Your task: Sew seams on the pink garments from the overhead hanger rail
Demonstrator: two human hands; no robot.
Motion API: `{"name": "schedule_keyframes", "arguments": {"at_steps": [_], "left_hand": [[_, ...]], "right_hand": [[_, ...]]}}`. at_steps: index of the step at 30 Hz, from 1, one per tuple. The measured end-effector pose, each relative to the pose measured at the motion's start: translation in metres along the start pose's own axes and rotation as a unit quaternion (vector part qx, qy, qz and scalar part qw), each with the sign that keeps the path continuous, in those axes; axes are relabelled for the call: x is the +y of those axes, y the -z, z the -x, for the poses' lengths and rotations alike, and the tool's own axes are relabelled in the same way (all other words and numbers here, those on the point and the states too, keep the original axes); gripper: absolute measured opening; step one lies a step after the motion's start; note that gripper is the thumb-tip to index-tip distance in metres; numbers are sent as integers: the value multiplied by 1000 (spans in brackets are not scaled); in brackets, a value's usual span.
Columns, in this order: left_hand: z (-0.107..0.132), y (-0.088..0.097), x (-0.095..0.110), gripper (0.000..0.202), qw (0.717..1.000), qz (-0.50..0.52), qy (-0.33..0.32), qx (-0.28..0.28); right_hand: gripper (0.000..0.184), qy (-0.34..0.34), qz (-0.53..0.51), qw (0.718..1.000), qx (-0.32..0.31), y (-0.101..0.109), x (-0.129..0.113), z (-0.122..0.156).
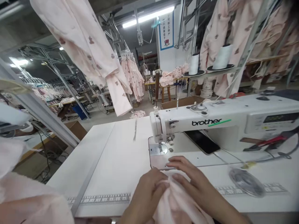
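Pale pink garment fabric lies bunched at the table's front edge, below the needle area of a white sewing machine. My left hand is closed, its thumb and fingers pinching the fabric's upper edge. Over the right side of the same cloth is my right hand, its fingers stretched out and apart and its thumb touching the fabric. Both hands are just in front of the presser foot, and no cloth shows under it. The fabric's lower part runs out of view.
A black phone lies under the machine arm. Right of my hands are a clear round object, blurred, and red-handled scissors. Printed rulers mark the table front. Pink garments hang left; thread cones stand behind.
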State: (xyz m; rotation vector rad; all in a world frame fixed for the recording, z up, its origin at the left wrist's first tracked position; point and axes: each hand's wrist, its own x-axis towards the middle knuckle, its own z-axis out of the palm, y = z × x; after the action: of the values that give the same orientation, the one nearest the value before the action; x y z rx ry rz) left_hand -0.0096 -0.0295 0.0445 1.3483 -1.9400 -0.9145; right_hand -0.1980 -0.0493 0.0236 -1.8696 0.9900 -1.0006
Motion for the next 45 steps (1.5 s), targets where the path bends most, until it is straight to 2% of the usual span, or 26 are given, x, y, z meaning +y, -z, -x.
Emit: {"name": "schedule_keyframes", "arguments": {"at_steps": [2,4,7,9,11,13,16,19,21,23,25,26,28,29,31,33,35,38,41,43,45], "left_hand": [[7,-5,-11,11,998,-9,27,52],[11,-9,-15,13,993,5,70,94],[12,-11,-13,23,992,35,99,64],[12,-10,-12,27,995,31,86,30],[12,-10,-11,30,997,19,69,7],[15,-9,-11,28,999,13,51,5],[21,-10,-15,23,999,-1,11,34],[28,-12,-23,17,997,-32,-40,64],[31,-13,-27,23,994,-49,-39,86],[32,-14,-28,35,995,-56,-29,79],[30,-15,-26,41,996,-43,-26,73],[29,-15,-25,39,996,-30,-19,80],[27,-17,-23,33,992,-6,12,128],[27,-18,-22,31,988,1,30,153],[25,-21,-20,29,980,6,56,192],[24,-23,-16,28,973,14,76,216],[21,-20,-11,26,973,41,93,206],[15,-9,-1,25,986,74,81,124],[9,3,9,33,995,80,35,37],[4,7,11,29,996,76,31,23],[-6,8,9,22,997,56,42,37]], "right_hand": [[21,-2,-10,999,-47,-12,0,0],[18,-28,-7,998,-63,-16,-4,0],[11,-53,6,996,-67,-11,-9,-1],[9,-58,9,995,-80,-6,-10,-4],[10,-91,-36,989,-113,-3,-7,-10],[9,-147,-128,966,-167,-5,-2,-19],[6,-245,-262,900,-248,-14,9,-30],[9,-313,-327,844,-288,-26,16,-31],[11,-310,-355,832,-290,-30,18,-27],[17,-300,-376,831,-281,-30,18,-23],[26,-284,-371,847,-253,-27,15,-18],[31,-261,-351,871,-222,-26,12,-16],[36,-189,-272,935,-127,-24,5,-8],[33,-153,-216,961,-76,-24,0,-3],[19,-116,-98,988,-11,-27,-10,6],[13,-117,-23,993,3,-31,-16,13],[15,-98,-9,995,1,-32,-19,16],[21,-30,-8,999,-16,-24,-20,11],[21,26,32,998,-47,-11,-22,2],[22,32,61,996,-49,-4,-23,-3],[18,1,93,995,-25,-1,-19,-9]]}}
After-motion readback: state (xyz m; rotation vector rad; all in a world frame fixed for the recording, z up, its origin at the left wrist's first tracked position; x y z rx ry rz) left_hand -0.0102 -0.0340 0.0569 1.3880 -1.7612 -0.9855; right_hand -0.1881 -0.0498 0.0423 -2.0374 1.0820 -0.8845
